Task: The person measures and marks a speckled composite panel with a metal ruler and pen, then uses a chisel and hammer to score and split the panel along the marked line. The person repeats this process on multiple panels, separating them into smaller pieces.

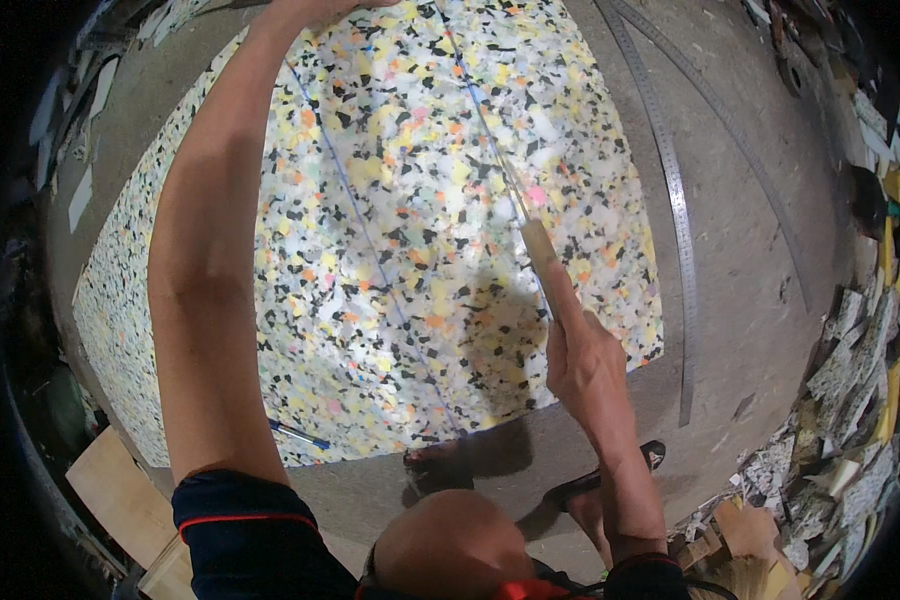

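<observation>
A large speckled foam sheet (400, 320), white with yellow, black and orange flecks, lies in front of me. Two blue lines run along it. My right hand (590, 365) grips the pale handle of a long, thin-bladed knife (537, 240), index finger stretched along it. The blade lies at the right blue line and points away from me. My left arm reaches over the sheet's left part, and my left hand (335, 8) is at its far end, mostly cut off by the top edge, so its fingers are hard to read. A blue pen (300, 434) rests near the sheet's front edge.
Right of the sheet, a metal ruler (678, 210) and a second long strip (745, 150) lie on the grey floor (740, 330). Foam scraps (850, 380) pile up along the far right. Flat tan boards (120, 490) lie at lower left. A sandalled foot (590, 510) stands near my right forearm.
</observation>
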A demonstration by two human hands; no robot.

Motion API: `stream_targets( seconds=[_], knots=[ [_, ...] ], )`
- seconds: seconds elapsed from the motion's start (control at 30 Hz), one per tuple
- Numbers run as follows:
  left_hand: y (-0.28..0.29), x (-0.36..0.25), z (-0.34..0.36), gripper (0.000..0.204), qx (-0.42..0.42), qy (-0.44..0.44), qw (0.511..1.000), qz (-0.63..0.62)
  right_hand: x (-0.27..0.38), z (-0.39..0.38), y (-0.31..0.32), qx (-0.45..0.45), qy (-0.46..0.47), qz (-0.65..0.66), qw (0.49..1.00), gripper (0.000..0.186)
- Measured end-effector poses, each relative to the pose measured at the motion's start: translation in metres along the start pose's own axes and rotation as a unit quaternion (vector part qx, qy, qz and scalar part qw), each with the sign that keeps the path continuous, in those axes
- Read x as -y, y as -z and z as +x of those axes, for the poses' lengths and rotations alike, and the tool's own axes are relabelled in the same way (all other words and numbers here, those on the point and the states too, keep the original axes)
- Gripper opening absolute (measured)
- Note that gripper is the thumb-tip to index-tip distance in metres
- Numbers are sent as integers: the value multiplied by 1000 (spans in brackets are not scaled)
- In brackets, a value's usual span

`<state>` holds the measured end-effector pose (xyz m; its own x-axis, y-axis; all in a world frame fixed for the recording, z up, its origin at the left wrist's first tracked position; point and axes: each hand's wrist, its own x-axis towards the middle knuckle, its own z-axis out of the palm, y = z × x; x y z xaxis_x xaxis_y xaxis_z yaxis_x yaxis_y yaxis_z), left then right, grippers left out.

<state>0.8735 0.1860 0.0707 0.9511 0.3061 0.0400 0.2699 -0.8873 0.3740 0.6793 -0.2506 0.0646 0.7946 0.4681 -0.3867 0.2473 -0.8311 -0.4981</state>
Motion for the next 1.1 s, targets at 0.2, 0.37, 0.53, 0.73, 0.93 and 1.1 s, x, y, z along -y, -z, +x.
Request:
stream_targets(
  seconds=[0.2, 0.37, 0.53, 0.73, 0.93, 1.1],
  knots=[
    [17, -23, -13, 80, 33, -22, 999, -36, -10, 47, -22, -108, 94, -7, 990, 76],
    [6, 1, 3, 93, -21, 13, 999, 30, 3, 57, -20, -61, 49, -11, 997, 75],
    [5, 6, -5, 102, -31, 0, 999, 30, -28, -27, -13, -10, 23, -24, 999, 74],
    [19, -5, -7, 98, -28, -5, 999, 24, -25, -2, -17, -31, 35, 13, 999, 74],
    [26, -21, -12, 96, -23, 1, 1000, 5, -17, 24, -22, -16, 10, -8, 1000, 76],
    [15, 1, -6, 97, -76, 13, 997, 31, -47, -65, -16, -8, 21, -6, 1000, 76]
  ],
)
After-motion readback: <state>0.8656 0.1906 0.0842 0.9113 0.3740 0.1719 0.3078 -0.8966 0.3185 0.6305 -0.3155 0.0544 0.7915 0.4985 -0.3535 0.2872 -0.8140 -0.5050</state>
